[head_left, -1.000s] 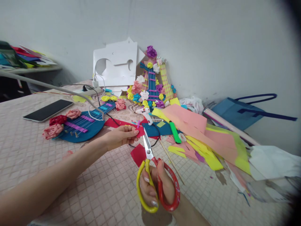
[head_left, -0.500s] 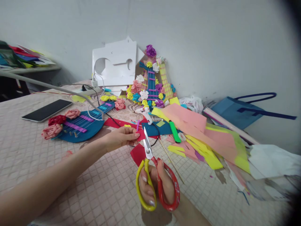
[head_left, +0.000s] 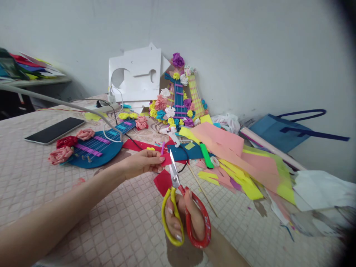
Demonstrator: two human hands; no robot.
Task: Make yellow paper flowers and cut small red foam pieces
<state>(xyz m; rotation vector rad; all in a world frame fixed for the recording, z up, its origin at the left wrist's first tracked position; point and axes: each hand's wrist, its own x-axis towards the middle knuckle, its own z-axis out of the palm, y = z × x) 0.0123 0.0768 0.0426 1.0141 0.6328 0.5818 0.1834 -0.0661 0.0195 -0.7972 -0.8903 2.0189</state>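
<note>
My left hand (head_left: 144, 161) pinches a small piece of red paper (head_left: 167, 159) between thumb and fingers. In my right hand (head_left: 182, 215) are scissors (head_left: 175, 180) with one yellow and one red handle, fingers through the loops. The blades point up and stand at the right edge of the red piece, nearly together. Below the left hand a red paper square (head_left: 162, 183) lies on the tabletop, just left of the scissors' pivot. A blue paper guitar (head_left: 108, 148) with purple bars and paper roses lies to the left of my left hand.
A white glue gun (head_left: 171, 134) rests beyond the hands. A green cutter knife (head_left: 206, 155), a tape roll (head_left: 214, 161), a thin stick (head_left: 203, 191) and crepe paper sheets (head_left: 219, 137) lie to the right. A phone-like tablet (head_left: 55, 130) is left; flower-covered guitars (head_left: 178, 100) lean at the back.
The scissors' handles have drawn slightly closer together, and the blades have closed a little at the red piece. My left hand stays in nearly the same place.
</note>
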